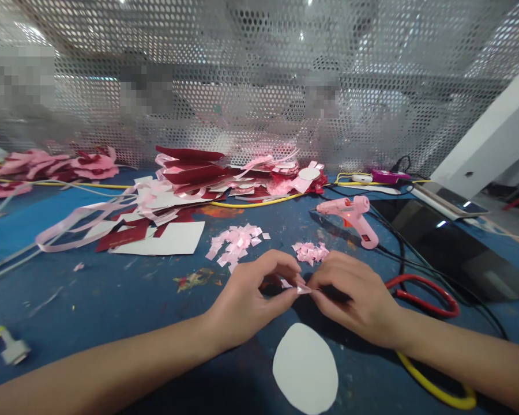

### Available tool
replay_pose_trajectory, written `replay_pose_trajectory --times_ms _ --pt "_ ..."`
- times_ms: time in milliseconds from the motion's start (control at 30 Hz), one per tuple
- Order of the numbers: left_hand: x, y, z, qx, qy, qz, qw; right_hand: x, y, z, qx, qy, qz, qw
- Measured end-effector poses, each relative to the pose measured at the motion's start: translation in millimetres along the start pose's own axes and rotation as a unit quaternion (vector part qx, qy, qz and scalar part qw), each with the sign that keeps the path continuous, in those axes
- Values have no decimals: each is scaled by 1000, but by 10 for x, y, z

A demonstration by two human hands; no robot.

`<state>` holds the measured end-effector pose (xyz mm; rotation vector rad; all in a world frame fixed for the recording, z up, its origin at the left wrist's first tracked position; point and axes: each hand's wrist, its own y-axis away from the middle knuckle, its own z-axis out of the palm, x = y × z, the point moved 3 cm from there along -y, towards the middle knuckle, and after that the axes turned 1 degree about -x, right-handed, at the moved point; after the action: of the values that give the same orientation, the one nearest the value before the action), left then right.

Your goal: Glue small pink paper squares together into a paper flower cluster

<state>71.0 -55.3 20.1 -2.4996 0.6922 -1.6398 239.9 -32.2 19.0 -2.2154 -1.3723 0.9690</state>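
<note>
Between the fingertips of both hands is a small pink ribbon piece point(303, 289). My left hand point(259, 294) pinches its left side, while my right hand point(357, 297) pinches the right side. Just below them a white rounded paper cutout point(305, 369) lies flat on the table. Beyond my left hand is a loose pile of pink ribbon squares point(237, 242). A smaller heap of pink pieces point(310, 252) sits past my right hand. To the right, a pink hot glue gun point(350, 216) rests with a small orange light showing.
Red-handled scissors point(428, 297), partly behind my right forearm, lie beside a dark glossy panel point(458, 248). Paper and ribbon scraps point(164, 196) are heaped along the perforated metal screen point(251, 86). A white cable connector point(15, 350) lies at the left. Cables and a purple power strip point(389, 176) run along the back right.
</note>
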Motion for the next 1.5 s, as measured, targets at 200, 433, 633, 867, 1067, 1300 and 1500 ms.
replay_pose_trajectory --times_ms 200,433,633,867,1067,1300,1500 --pt "-24 5 1 1 1 -1 1000 5 -10 9 -7 1 -4 1000" --pt "13 18 19 6 -58 51 997 -24 3 22 1 34 -44 998" --pt "97 37 43 27 -188 128 973 -47 37 58 -4 118 -89 989" --pt "148 82 105 62 -335 172 924 -165 49 62 -31 232 -148 961" --pt "214 108 152 59 -405 229 883 -282 38 48 -22 254 -193 948" --pt "219 146 159 -20 -382 288 878 -296 62 17 -33 251 -213 944" --pt "157 106 120 -2 -309 200 930 -197 119 -79 54 124 -156 978"
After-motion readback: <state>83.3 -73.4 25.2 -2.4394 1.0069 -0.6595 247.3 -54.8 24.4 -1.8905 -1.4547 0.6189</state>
